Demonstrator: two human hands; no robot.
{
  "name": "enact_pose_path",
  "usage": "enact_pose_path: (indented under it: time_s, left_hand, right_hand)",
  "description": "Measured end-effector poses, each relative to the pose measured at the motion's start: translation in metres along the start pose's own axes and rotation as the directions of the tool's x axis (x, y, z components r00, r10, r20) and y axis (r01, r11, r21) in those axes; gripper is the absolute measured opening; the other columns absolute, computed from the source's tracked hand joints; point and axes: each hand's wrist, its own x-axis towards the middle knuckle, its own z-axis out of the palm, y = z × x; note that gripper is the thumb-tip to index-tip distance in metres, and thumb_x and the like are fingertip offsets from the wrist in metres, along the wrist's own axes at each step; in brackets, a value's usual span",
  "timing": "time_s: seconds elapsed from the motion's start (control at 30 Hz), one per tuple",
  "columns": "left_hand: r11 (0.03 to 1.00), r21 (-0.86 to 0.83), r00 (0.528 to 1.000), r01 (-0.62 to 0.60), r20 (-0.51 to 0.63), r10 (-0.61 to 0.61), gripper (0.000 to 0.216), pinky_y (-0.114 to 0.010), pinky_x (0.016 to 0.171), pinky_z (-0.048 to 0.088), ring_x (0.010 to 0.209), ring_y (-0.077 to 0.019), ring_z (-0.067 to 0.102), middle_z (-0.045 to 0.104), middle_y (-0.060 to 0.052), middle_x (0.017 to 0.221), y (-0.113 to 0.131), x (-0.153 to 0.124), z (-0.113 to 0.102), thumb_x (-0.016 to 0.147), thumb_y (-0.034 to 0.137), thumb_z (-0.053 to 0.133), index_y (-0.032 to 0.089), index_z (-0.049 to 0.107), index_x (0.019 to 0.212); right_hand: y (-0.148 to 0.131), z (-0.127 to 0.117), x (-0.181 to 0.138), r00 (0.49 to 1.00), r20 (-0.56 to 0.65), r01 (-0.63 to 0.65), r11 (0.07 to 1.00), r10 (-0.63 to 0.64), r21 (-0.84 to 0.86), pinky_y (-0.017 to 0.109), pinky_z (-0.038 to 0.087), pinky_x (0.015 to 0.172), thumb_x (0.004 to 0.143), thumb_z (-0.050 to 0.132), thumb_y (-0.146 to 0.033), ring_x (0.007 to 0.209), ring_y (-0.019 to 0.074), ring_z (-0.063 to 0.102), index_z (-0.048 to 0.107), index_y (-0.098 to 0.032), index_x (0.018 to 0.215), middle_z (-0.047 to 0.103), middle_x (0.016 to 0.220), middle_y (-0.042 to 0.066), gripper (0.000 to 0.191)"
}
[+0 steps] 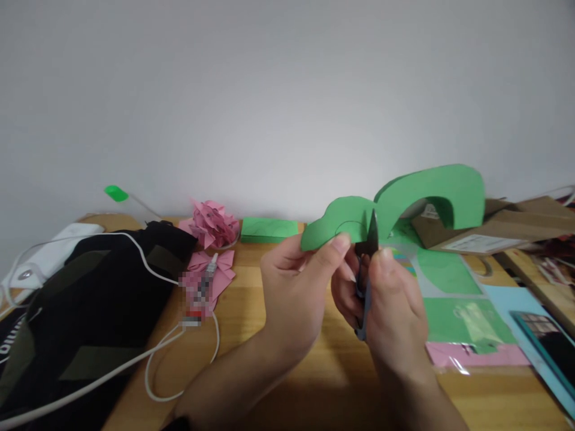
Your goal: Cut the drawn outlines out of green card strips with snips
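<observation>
My left hand (299, 284) pinches a piece of green paper (345, 209) between thumb and fingers. A thin curved line is drawn on the paper near my thumb. My right hand (395, 293) is closed round the handles of a pair of scissors (372, 236), its fingers through the loops. The blades point up and lie across the right part of the paper. Right of the blades, a wide green paper strip (462, 185) arches up and bends back down. Whether the strip is still joined to the held piece is hidden behind the blades.
Pink folded papers (211, 224) and a glue tube (207, 278) lie left, beside a green paper stack (269, 230). A black cloth (130, 281) with white cables covers the far left. On the right are a cardboard box (507, 224), plastic-wrapped green paper (449, 317) and a phone (550, 341).
</observation>
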Motion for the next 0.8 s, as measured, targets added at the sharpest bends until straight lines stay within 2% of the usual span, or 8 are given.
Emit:
enact_pose_path:
  time_s: [0.23,0.6,0.8]
  left_hand:
    - [1.000,-0.015,1.000,0.027,0.004,-0.027,0.033,-0.024,0.047,0.047,0.039,-0.0068,0.051,0.062,0.004,0.052,-0.0014,0.0005,-0.0003,0.085,0.021,0.068,0.020,0.060,0.053]
    - [1.000,0.002,1.000,0.018,0.013,-0.018,0.032,-0.022,0.056,0.051,0.052,-0.0080,0.058,0.063,0.004,0.054,-0.0017,0.0024,-0.0037,0.084,0.020,0.070,0.020,0.063,0.053]
    - [1.000,0.012,1.000,-0.010,0.029,0.010,0.032,-0.023,0.061,0.053,0.056,-0.0093,0.061,0.065,0.003,0.055,0.0006,0.0029,-0.0043,0.085,0.017,0.068,0.021,0.063,0.053]
  right_hand:
    - [-0.0004,0.0002,0.0018,1.000,0.015,0.009,1.000,-0.010,0.016,0.024,0.018,0.038,0.100,0.044,-0.051,0.043,0.0086,0.026,0.049,-0.021,0.072,0.035,0.053,-0.006,0.041]
    - [-0.0031,-0.0044,0.0008,0.999,0.013,0.033,0.996,-0.032,-0.086,0.024,0.020,0.037,0.101,0.043,-0.050,0.042,0.0088,0.025,0.050,-0.022,0.071,0.034,0.052,-0.006,0.041]
    - [-0.0050,-0.0075,0.0005,0.999,0.027,0.032,0.992,-0.029,-0.120,0.025,0.019,0.036,0.102,0.042,-0.048,0.042,0.0097,0.027,0.055,-0.022,0.074,0.035,0.052,-0.005,0.040]
